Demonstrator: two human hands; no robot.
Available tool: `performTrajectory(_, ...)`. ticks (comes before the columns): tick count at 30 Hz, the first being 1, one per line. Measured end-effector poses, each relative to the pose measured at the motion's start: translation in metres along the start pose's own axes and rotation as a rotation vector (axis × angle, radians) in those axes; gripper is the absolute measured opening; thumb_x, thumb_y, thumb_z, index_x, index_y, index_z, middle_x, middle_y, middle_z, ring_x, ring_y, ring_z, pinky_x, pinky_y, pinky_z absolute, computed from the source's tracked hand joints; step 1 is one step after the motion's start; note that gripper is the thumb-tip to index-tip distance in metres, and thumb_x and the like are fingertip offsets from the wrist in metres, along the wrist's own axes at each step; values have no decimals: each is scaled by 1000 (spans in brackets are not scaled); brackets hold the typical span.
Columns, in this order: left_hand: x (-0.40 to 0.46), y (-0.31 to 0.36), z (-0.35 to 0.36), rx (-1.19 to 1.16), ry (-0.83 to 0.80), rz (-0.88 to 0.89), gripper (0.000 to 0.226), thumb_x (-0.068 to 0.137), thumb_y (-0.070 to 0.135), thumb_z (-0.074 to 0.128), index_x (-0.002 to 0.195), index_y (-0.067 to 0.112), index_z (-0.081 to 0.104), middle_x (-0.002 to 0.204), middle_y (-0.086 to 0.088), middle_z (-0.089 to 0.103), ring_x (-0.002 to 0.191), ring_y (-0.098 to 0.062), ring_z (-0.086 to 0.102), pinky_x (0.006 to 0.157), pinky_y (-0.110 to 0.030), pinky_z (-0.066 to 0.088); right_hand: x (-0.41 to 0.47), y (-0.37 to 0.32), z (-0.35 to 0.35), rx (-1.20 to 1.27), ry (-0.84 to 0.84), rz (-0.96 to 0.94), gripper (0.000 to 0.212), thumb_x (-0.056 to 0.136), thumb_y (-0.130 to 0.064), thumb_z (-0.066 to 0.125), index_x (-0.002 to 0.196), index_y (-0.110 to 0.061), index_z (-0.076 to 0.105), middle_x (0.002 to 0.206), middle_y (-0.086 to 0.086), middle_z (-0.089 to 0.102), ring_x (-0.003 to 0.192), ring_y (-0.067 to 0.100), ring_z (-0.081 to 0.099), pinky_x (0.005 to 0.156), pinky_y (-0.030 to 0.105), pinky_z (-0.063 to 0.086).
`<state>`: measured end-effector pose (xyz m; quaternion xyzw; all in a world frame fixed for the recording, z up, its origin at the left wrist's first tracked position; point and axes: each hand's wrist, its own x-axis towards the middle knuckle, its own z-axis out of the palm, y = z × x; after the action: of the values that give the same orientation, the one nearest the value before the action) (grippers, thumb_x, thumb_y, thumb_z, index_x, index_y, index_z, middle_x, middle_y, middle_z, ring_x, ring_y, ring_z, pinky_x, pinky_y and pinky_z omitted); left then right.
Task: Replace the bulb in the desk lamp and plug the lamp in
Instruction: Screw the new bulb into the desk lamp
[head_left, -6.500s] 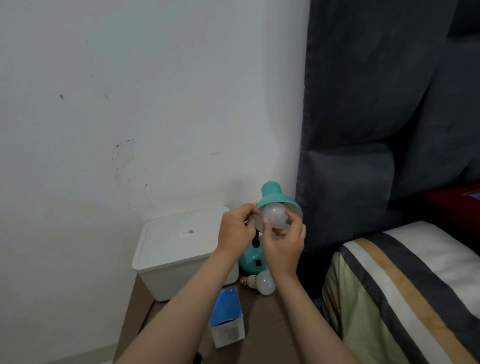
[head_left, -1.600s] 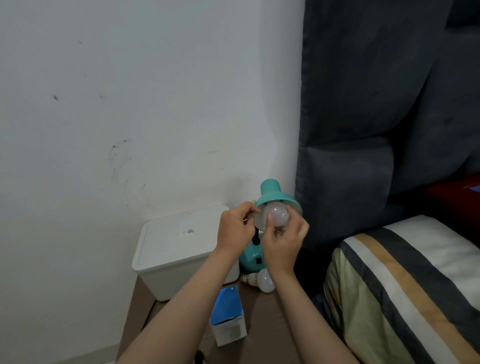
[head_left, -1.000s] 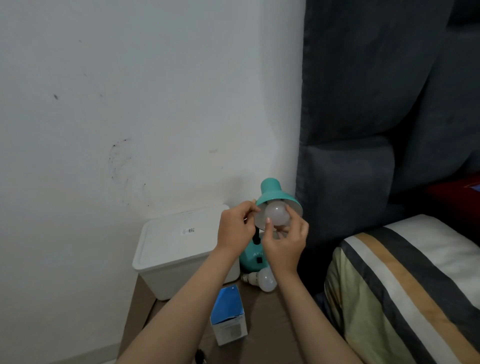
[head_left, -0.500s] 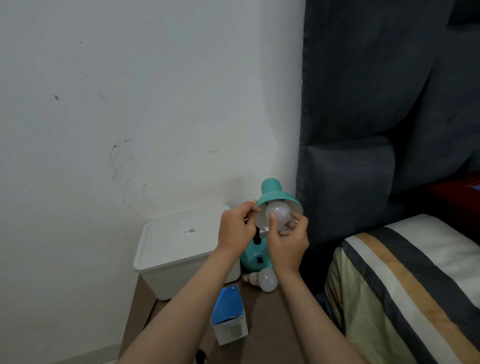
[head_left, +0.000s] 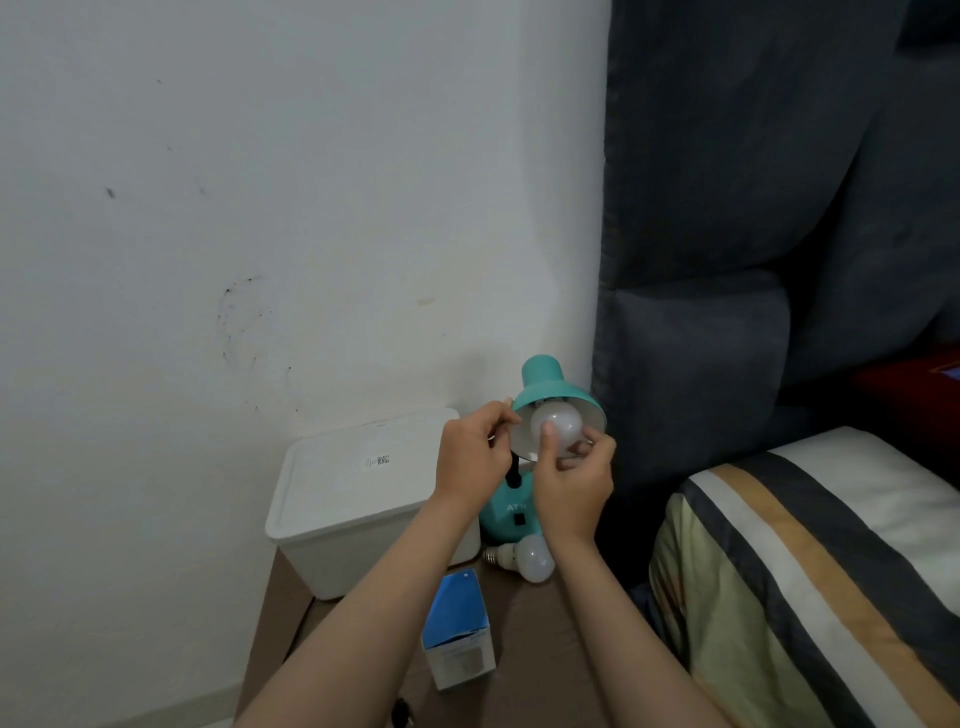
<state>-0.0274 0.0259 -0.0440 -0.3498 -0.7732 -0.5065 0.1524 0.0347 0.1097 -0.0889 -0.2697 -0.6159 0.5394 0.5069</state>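
Under the teal shade of the desk lamp, the right hand pinched the bulb with thumb and curled fingers; the bulb sat inside the shade at the socket, how deep I could not tell; the left hand gripped the shade's rim, steadying it. A second bulb lay on the table by the lamp's base, beside a blue box and a white bin. Judging by this, fitting was under way; tightening and plugging in remained; no cord or plug showed.
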Motion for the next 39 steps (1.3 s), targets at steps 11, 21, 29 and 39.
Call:
performTrajectory(11,0,2,-1,8,-1,4,21,81,-6,57,84,12,68,76,-9,72,69,-30,67,66,-43,56,0,0,1,46,-8,8,41,85,-28,71,117,-11,53,99,6,64,75,6,65,58,6,48)
performTrajectory(21,-1,3,-1,5,-6,2,20,81,-5,58,85,11,68,77,-6,72,68,-28,67,66,-42,55,-4,4,4,35,-22,-65,58,79,-16,75,131,-17,50,123,7,47,96,24,64,76,28,59)
performTrajectory(29,-3,0,0,-8,-12,17,20,81,-2,57,84,14,68,84,-12,73,76,-32,68,68,-45,57,-4,-2,-4,91,-17,21,46,83,-23,74,120,-11,50,103,8,63,78,14,67,61,12,52)
performTrajectory(39,-1,2,1,-3,0,1,22,80,-6,58,83,13,68,77,-9,73,69,-30,68,64,-45,56,-7,0,-1,18,-19,-67,58,79,-10,75,131,-17,51,120,2,45,89,17,62,76,25,57)
